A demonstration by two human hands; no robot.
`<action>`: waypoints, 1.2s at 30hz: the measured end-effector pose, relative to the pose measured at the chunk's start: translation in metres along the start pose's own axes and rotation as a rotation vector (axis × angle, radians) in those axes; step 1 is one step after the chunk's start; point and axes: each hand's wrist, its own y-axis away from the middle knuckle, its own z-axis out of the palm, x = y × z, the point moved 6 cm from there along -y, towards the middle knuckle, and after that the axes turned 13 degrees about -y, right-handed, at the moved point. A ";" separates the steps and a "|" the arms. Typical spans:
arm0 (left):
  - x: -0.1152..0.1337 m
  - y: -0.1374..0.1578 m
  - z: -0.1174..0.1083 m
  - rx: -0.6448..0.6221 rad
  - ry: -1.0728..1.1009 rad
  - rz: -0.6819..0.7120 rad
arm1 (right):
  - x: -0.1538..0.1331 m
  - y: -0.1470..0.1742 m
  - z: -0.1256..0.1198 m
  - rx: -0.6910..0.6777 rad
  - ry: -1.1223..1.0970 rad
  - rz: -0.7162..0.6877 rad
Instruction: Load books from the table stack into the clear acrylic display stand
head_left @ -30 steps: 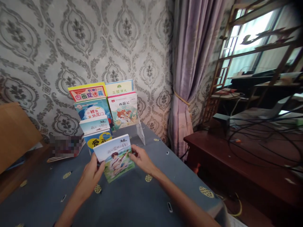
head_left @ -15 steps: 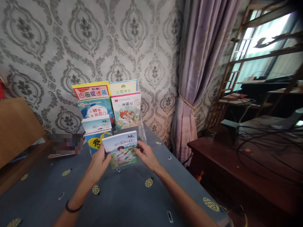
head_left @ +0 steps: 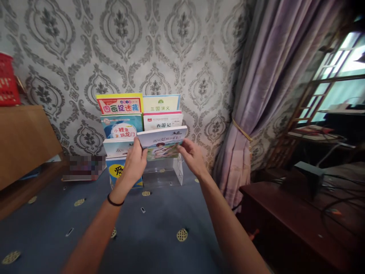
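Note:
Between my two hands is a thin paperback book (head_left: pixel 162 142), its cover showing a figure in a green landscape under pale sky. My left hand (head_left: pixel 135 161) pinches its left edge and my right hand (head_left: pixel 194 154) grips its right edge. The book tilts back in front of a clear tiered book rack (head_left: pixel 178 171). In the rack's left column stand a yellow-and-red book (head_left: pixel 119 104), a blue fish book (head_left: pixel 121 127), a pale book (head_left: pixel 115 147) and a blue book with a yellow heart (head_left: pixel 115 171). A pale green book (head_left: pixel 161 103) and a pink-edged book (head_left: pixel 162 120) stand behind the held one.
The rack stands on a dark blue patterned tablecloth (head_left: pixel 148 243) against a wallpapered wall. To the left are a blurred stack of books (head_left: pixel 82 167), a wooden box (head_left: pixel 25 140) and a red basket (head_left: pixel 8 80). A purple curtain (head_left: pixel 256 95) and a reddish desk (head_left: pixel 273 213) with cables are at right.
Both hands have carried the book up and forward to the rack, over its right column. It now covers part of the pink-edged book. The camera view has shifted left.

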 end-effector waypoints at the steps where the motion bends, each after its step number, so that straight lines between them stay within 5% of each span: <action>1: 0.000 0.000 0.004 0.013 -0.025 -0.007 | 0.006 -0.001 -0.002 0.003 -0.016 0.006; 17: -0.004 0.005 0.058 -0.026 -0.095 -0.080 | 0.069 -0.002 -0.024 0.030 -0.004 0.126; 36: -0.001 0.002 0.082 -0.094 -0.309 -0.060 | 0.107 0.005 -0.041 0.174 0.109 0.112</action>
